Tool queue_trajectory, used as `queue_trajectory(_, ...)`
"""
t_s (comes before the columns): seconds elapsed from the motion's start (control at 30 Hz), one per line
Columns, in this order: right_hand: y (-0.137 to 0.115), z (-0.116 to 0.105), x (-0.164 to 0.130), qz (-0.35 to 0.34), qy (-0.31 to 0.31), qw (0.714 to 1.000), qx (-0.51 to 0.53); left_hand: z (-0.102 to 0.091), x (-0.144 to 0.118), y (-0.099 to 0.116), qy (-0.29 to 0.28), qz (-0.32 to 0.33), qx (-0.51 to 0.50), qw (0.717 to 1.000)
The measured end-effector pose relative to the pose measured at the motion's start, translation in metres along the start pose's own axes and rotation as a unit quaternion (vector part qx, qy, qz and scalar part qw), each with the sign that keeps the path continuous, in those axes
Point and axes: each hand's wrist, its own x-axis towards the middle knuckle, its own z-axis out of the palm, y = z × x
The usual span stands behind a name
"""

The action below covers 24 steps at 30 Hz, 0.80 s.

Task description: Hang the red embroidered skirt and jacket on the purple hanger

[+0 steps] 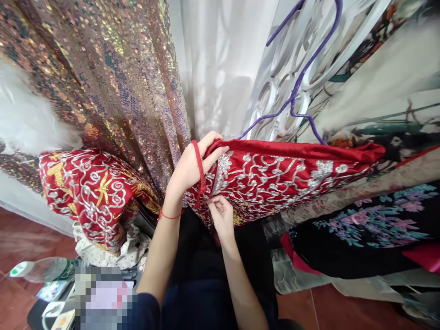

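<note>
A red satin skirt (275, 176) with silver and gold embroidery spreads out in front of me, its plain red waistband (292, 150) along the top. Behind that band, the lower part of a purple hanger (292, 97) is hidden. My left hand (197, 160) is closed on the waistband's left end, and a red cord (199, 158) loops over its back and hangs down. Just below, my right hand (222, 213) pinches the skirt's edge near the cord's end between thumb and fingers. Whether the cord's tip is also in that pinch cannot be made out.
On the left lies another red embroidered garment (92, 192), beside a sequined curtain (113, 78). A plastic bottle (44, 269) is at lower left. A white openwork panel (285, 87) stands behind the hanger. Black floral fabric (371, 224) lies at right.
</note>
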Motion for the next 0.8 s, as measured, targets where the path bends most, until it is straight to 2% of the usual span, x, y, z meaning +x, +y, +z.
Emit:
queue_trajectory(0.37,-0.019,-0.007,0.007,0.007,0.008,0.999,0.043,0.012,-0.009,-0.001,0.023,-0.022,0.012,0.999)
queue_trajectory(0.47,-0.024,-0.007,0.001,0.005,0.011,0.999,0.045,0.011,-0.009,-0.002,0.021,-0.021,0.018,0.999)
queue_trajectory(0.67,-0.037,0.0,-0.022,-0.021,-0.01,0.999,-0.027,0.004,-0.007,0.0,0.016,-0.014,0.023,1.0)
queue_trajectory(0.8,-0.043,0.006,-0.022,-0.025,0.022,0.999,-0.005,0.007,-0.007,0.0,0.017,-0.024,0.008,1.0)
